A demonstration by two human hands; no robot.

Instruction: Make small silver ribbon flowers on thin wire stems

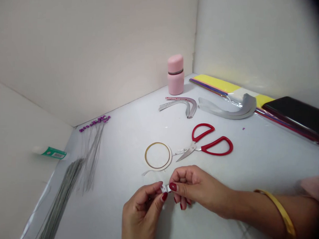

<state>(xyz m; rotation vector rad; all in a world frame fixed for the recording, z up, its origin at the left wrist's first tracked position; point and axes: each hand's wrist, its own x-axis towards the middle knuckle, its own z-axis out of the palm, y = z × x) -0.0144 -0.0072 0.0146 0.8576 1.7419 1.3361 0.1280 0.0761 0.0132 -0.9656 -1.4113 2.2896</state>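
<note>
Both hands meet low in the middle of the head view over a white table [252, 161]. My left hand [142, 214] and my right hand [196, 188] pinch the same small silvery-white piece [164, 188] between thumbs and forefingers. The piece is tiny and I cannot name it more exactly. Just beyond the hands lies a thin roll of tape [158, 156] with a loose end curling toward me. Red-handled scissors [205, 143] lie shut to the right of the roll, blades pointing at it.
A pink bottle [175, 74] stands in the far corner. Curved silvery strips [181, 104] and a wider silver strip [228, 108] lie behind the scissors. Coloured sheets [218, 84] and a dark phone [295, 113] sit far right. Thin wires [76, 172] with purple beads [95, 123] and a glue tube [52, 152] lie left.
</note>
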